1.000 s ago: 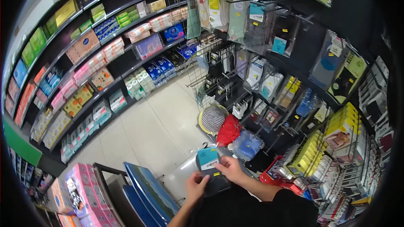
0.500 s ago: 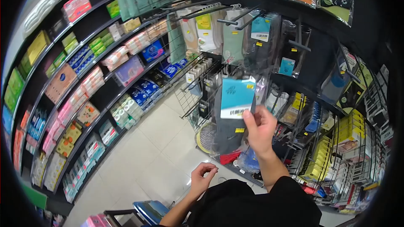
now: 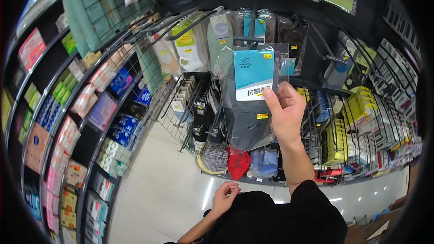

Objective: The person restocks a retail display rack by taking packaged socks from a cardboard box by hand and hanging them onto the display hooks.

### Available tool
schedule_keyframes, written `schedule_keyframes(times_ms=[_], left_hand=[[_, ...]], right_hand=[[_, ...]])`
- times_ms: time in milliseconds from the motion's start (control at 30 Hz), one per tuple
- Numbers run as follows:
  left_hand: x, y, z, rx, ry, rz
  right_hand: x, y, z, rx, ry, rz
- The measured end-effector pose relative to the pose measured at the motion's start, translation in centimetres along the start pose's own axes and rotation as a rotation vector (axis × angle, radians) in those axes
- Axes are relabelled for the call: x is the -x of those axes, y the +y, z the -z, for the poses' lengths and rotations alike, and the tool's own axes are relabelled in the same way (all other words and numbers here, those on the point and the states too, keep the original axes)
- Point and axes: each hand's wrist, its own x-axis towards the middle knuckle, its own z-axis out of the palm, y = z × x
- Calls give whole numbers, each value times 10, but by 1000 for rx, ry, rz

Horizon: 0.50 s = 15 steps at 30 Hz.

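In my right hand (image 3: 288, 110) is a clear plastic pack of dark grey socks (image 3: 247, 129) with a blue and white card, pinched at its right side with the thumb on the front. The pack hangs upright, its top edge close to the end of a display hook (image 3: 251, 39); whether they touch I cannot tell. Behind that hook hangs a similar sock pack (image 3: 254, 25) with a blue card. My left hand (image 3: 224, 197) is low in front of my body, fingers curled in and nothing visible in them.
Green and white sock packs (image 3: 220, 40) hang left of the hook. Below sit a checked hat (image 3: 213, 157) and a red cap (image 3: 238, 163). Shelves of tissue packs (image 3: 101, 110) line the left. Wire racks with yellow boxes (image 3: 333, 142) stand right. Tiled floor (image 3: 153, 185) lies below.
The view has turned right. My right hand has raised the sock pack toward the hooks, and its card now faces me more squarely. My left hand stays low and curled.
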Motion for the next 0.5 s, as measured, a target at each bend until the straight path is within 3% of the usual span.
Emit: schedule_keyframes(times_ms=[233, 500], left_hand=[[-33, 17, 61, -129, -103, -3], [-35, 9, 70, -99, -214, 30]], right_hand=[[4, -1, -13, -32, 63, -64], [-26, 29, -18, 52, 191, -42]])
